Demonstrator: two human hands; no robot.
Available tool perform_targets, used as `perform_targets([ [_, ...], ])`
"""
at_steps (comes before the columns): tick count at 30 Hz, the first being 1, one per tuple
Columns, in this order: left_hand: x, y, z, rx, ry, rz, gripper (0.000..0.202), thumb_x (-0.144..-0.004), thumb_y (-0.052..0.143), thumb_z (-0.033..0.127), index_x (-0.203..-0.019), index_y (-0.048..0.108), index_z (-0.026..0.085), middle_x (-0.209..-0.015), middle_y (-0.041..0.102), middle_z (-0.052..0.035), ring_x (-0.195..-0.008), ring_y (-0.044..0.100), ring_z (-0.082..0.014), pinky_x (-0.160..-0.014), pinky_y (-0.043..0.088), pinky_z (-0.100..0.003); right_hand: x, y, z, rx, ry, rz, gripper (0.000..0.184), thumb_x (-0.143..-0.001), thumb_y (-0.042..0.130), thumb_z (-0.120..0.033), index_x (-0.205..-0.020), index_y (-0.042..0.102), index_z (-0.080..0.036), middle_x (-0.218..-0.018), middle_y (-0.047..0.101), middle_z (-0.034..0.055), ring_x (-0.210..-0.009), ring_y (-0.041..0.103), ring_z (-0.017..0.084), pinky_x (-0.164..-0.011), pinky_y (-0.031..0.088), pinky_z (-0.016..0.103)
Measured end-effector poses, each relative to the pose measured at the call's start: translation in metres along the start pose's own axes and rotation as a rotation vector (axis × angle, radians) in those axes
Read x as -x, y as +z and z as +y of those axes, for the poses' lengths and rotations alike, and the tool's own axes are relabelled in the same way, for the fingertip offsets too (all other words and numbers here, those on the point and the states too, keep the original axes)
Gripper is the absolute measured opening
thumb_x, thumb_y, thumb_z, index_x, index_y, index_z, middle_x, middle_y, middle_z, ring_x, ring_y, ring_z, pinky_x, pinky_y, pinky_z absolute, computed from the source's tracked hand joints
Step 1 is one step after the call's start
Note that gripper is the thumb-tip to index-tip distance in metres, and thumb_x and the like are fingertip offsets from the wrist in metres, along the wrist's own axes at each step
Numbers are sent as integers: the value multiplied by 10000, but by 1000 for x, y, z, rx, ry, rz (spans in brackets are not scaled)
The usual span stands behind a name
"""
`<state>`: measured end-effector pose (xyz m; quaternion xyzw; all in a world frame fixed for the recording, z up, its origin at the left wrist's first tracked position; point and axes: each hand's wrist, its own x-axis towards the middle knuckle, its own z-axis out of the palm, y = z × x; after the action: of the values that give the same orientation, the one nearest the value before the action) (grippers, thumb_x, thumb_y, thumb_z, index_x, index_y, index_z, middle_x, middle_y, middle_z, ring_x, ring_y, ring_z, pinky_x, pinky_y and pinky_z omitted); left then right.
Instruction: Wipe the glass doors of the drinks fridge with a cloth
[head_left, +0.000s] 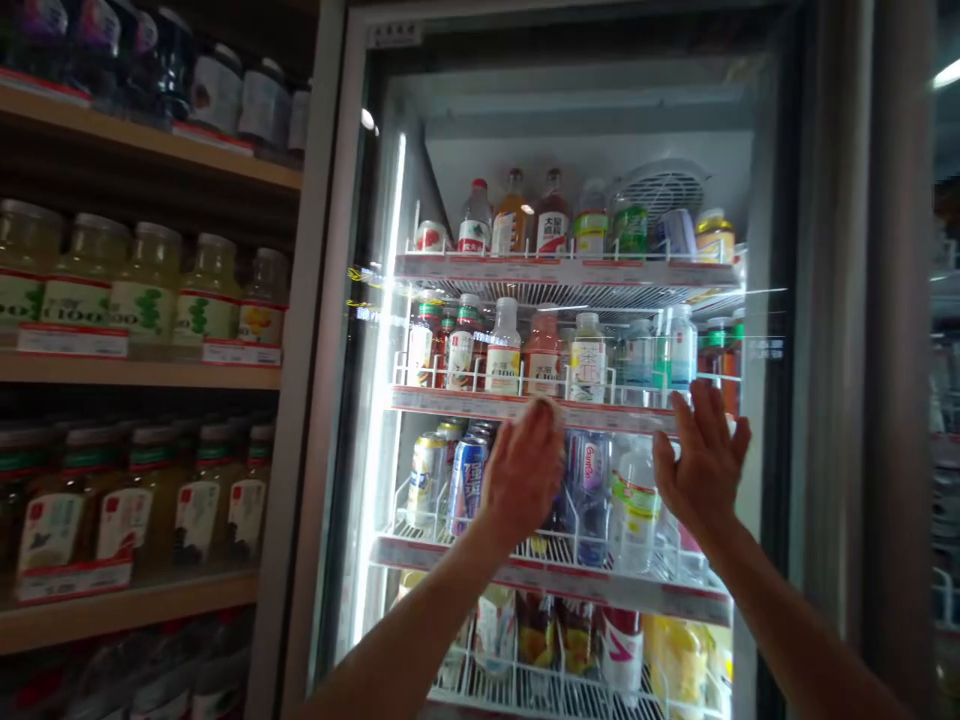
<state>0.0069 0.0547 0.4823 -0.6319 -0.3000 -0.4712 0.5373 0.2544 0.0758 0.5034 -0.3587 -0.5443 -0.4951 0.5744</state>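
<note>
Both hands are raised with fingers spread and palms turned away, holding nothing. The left hand (523, 470) and the right hand (701, 462) sit level, side by side, before the tall glass fridge door (570, 120); whether they touch the pane I cannot tell. Behind the glass, just left of the left hand, stands an upright blue-and-white drink can (466, 482). Between the hands, nearer the right, is an upright clear plastic bottle with a green label (634, 500).

"C100" on pale bottles (75, 290) at the wooden shelf's (150, 372) left end, "C100" on a small bottle (459, 350) at the second rack's (480, 403) left end, "大窑" on a brown bottle (553, 225) on the top rack (555, 268), apparently "Gatorade" on a clear bottle (589, 470) on the third rack (600, 588), price strips (71, 340) unreadable.
</note>
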Motion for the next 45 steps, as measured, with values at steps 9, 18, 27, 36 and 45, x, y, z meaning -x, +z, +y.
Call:
perform_targets([
  [9, -9, -2, -17, -29, -220, 94, 556, -906, 376, 220, -1438, 222, 172, -1493, 279, -112, -1407, 169, -222, -1122, 246, -449, 10, -6, -35, -64, 4, -45, 640, -884, 423, -258, -1468, 163, -264, -1487, 312, 102, -1373, 281, 289, -1099, 194, 544],
  [18, 1, -13, -43, -146, -283, 136, 498, -893, 415, 201, -1380, 344, 122, -1456, 338, -164, -1399, 204, -226, -1103, 261, -432, 10, 8, -93, -170, -48, -80, 540, -893, 418, -255, -1421, 303, -244, -1441, 400, 103, -1372, 293, 251, -1117, 167, 504],
  [27, 17, -25, -70, -108, 1, 17, 474, -906, 393, 214, -1374, 368, 144, -1454, 364, -109, -1393, 226, -191, -1133, 203, -376, 14, 9, -90, -183, -69, -61, 548, -892, 430, -253, -1425, 301, -257, -1455, 383, 79, -1368, 302, 238, -1128, 153, 488],
  [36, 41, -28, -68, -14, 115, -78, 535, -904, 391, 254, -1423, 278, 186, -1474, 330, -95, -1388, 234, -208, -1113, 260, -376, 14, 7, -91, -191, -49, -56, 563, -888, 440, -253, -1429, 286, -285, -1462, 374, 60, -1363, 312, 242, -1128, 152, 492],
  [45, 78, -46, -88, -100, -110, 29, 584, -887, 411, 199, -1437, 227, 128, -1505, 229, -152, -1398, 197, -248, -1105, 278, -406, 15, 7, -93, -213, -18, -59, 539, -891, 443, -267, -1414, 318, -283, -1458, 381, 62, -1358, 321, 246, -1123, 157, 502],
])
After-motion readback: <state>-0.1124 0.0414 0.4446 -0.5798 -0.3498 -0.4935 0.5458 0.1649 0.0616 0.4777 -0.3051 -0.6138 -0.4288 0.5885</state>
